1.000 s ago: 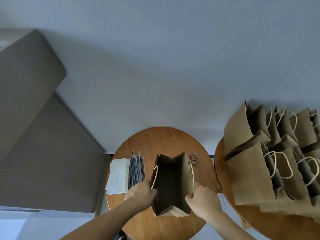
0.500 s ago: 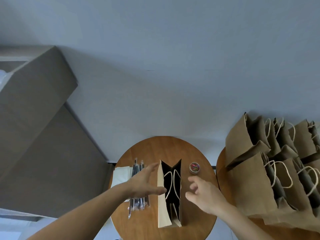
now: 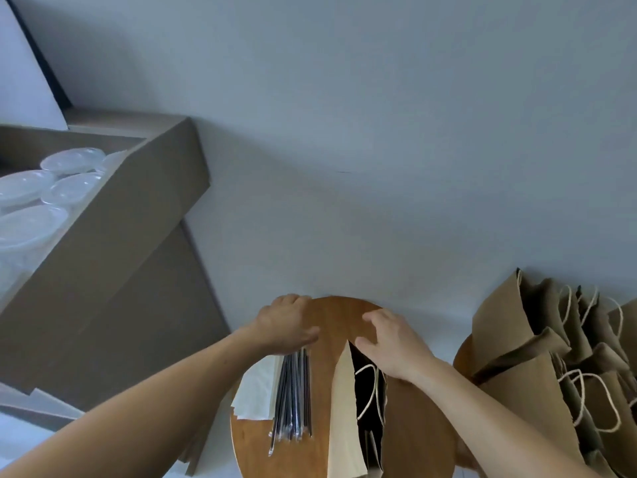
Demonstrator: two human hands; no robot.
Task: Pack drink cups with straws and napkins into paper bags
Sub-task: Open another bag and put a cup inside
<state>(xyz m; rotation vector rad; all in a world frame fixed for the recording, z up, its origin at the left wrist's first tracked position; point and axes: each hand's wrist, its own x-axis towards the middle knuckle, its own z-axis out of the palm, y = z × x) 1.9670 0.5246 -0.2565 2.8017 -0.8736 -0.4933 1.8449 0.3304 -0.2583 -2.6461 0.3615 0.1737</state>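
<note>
Though neither grips anything, left hand point(image 3: 282, 324) hovers loose-fingered over straws point(image 3: 293, 391); right hand point(image 3: 393, 346) hovers spread over the open bag point(image 3: 341, 408).

From my feed, a round wooden worktop point(image 3: 331, 317) sits low in the centre, its far edge up against a plain grey-blue wall point(image 3: 379, 132). The rim of a second wooden worktop point(image 3: 460, 362) shows just beside it on the right. To the left stands a large open-topped cardboard box point(image 3: 120, 229), with another brown cardboard face point(image 3: 155, 322) below it. In the top left corner I see a white panel point(image 3: 24, 81) with a dark edge point(image 3: 41, 53).
</note>
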